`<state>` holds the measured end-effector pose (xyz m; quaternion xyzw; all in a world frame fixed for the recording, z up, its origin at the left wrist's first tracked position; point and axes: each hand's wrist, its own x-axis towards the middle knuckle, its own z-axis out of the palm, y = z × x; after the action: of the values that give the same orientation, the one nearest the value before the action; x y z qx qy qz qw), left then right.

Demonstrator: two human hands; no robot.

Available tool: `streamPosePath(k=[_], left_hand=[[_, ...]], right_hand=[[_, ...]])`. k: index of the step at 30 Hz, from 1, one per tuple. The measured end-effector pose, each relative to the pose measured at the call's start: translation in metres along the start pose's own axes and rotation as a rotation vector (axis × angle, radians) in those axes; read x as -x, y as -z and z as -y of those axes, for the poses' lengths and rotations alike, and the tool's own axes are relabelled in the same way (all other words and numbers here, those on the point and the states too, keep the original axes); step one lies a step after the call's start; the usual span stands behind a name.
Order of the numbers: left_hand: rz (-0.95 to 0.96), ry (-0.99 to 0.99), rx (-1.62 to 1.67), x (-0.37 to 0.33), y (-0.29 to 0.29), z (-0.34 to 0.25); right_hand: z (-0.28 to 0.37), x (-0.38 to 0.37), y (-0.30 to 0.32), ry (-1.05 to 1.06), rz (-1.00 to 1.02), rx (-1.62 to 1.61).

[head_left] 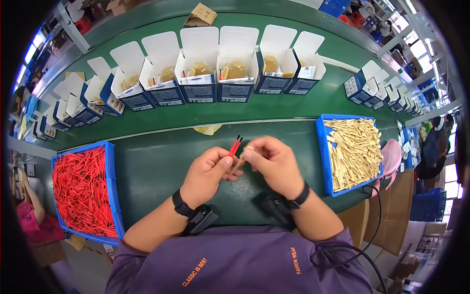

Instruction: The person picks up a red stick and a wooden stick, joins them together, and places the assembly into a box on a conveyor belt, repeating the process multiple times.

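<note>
In front of my chest, my left hand [202, 175] pinches two thin red sticks with black tips [236, 146], which point up and away from me. Close against it, my right hand [278, 165] has its thumb and fingers closed on a small flat beige piece [240, 163], partly hidden between the hands. Many similar red sticks [83, 191] fill a blue tray [112, 176] at the left. On the right, a second blue tray [323, 147] holds a heap of flat beige pieces [353, 154] with a narrow end.
Open blue-and-white boxes [197, 93] stand in a curved row on the far green surface, with brownish rounded things inside. More boxes [360, 90] continue at the right. A yellowish scrap [207, 130] lies beyond my hands. A black cable [377, 230] hangs at the lower right.
</note>
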<state>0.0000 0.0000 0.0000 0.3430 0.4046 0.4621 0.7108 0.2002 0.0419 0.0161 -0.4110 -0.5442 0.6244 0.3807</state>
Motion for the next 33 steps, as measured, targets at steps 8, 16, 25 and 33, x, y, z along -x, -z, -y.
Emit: streamPosePath(k=[8, 16, 25, 33], left_hand=[[0.06, 0.096, -0.216, -0.004, 0.001, -0.005], [-0.07, 0.049, -0.045, -0.015, -0.006, 0.0], [-0.046, 0.025, -0.019, -0.022, -0.012, -0.002], [-0.039, 0.023, -0.026, -0.03, -0.016, -0.004]], right_hand=[[0.008, -0.007, 0.003, -0.144, 0.01, -0.107], [0.061, -0.047, 0.097, 0.381, -0.571, 0.408], [0.086, -0.136, 0.15, 0.589, -0.608, 1.057], [0.085, -0.131, 0.169, 0.627, -0.375, 1.209]])
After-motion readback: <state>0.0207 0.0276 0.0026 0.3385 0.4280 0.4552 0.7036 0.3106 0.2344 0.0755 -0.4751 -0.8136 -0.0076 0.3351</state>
